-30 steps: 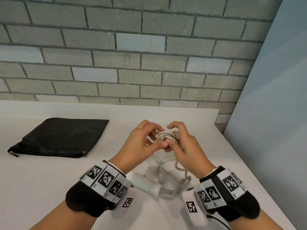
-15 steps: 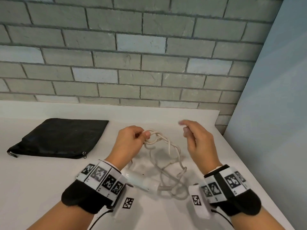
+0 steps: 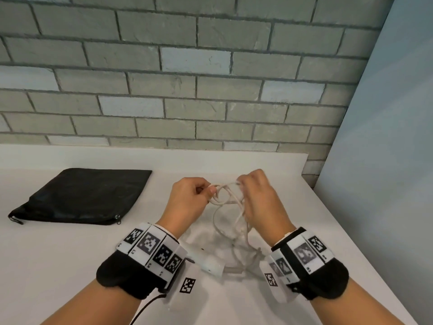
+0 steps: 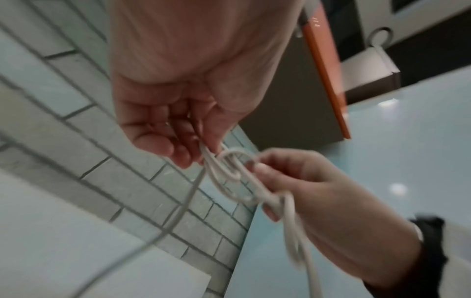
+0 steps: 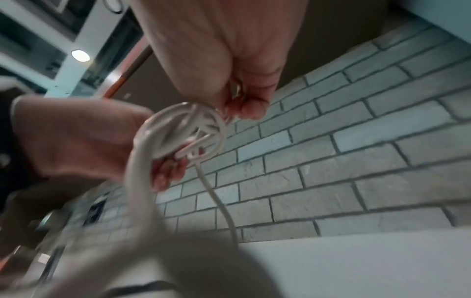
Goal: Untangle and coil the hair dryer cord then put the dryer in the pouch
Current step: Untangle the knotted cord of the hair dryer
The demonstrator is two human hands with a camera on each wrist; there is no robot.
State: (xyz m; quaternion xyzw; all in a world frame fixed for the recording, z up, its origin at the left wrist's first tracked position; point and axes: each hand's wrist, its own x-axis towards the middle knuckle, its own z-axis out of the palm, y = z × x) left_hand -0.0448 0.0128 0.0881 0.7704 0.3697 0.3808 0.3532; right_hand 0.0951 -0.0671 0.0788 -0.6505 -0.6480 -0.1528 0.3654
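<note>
A tangle of pale cord [image 3: 226, 195] hangs in the air between my two hands above the white table [image 3: 58, 254]. My left hand [image 3: 192, 198] pinches one side of the looped knot [image 4: 229, 167] with thumb and curled fingers. Gripping the other side is my right hand [image 3: 255, 195], fingers curled round the strands [image 5: 188, 129]. Loose cord [image 3: 234, 235] trails down to the white hair dryer [image 3: 208, 263], which lies on the table between my wrists, partly hidden by the left wristband. The black zip pouch [image 3: 86, 195] lies flat at the left.
A grey brick wall [image 3: 187, 78] stands behind the table. A pale blue panel [image 3: 386, 160] borders the table's right edge. A black cable [image 3: 145, 308] runs from my left wristband.
One second ago both hands held the knot close together. Half a second ago the right hand had let go and moved right. Now it grips the cord again beside the left hand.
</note>
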